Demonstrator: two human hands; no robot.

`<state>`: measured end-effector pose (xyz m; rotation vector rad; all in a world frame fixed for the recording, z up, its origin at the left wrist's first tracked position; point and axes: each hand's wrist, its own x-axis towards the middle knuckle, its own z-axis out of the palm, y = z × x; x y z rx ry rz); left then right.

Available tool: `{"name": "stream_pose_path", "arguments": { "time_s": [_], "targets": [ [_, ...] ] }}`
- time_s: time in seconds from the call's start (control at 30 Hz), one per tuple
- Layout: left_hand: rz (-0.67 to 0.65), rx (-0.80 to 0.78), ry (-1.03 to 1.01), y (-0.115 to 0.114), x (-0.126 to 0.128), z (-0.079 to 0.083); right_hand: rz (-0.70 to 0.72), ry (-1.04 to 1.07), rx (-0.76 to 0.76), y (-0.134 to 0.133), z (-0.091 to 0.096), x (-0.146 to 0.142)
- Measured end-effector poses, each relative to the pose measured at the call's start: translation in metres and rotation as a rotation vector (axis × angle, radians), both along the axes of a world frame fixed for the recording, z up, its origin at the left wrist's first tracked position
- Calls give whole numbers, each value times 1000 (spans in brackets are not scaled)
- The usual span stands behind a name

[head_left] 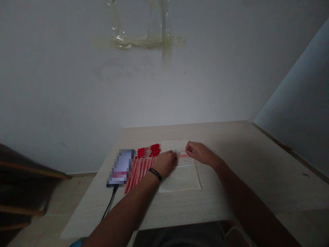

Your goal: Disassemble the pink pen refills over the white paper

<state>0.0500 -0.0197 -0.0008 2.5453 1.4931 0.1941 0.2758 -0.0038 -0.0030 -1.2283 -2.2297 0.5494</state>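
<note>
closed grips: left hand [166, 163] and right hand [197, 152] pinch a clear plastic bag [180, 179].

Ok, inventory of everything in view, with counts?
desk: 1, pale wood grain, fills lower view
pens: several, exact count unclear, red and pink, side by side on desk
clear plastic bag: 1, transparent with pink strip, on desk right of pens
phone: 1, dark, screen obscured, on desk left of pens
cable: 1, black, running from phone off desk
dark furniture: 1, brown, far left
wall: 1, grey, ahead
left hand: 1, on bag's left side
black wristband: 1, on left wrist
right hand: 1, at bag's pink strip
</note>
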Motion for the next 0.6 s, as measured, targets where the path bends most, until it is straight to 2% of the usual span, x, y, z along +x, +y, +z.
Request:
{"name": "stream_pose_path", "arguments": {
  "time_s": [0.13,0.3,0.6],
  "targets": [
    [19,-7,-30,0,0,0,45,34,55,0,-2,-3],
    [31,53,-183,5,-5,0,90,82,112,3,-5,-2],
    [21,74,-290,5,-7,6,95,121,69,0,-3,-7]
  ]
}}
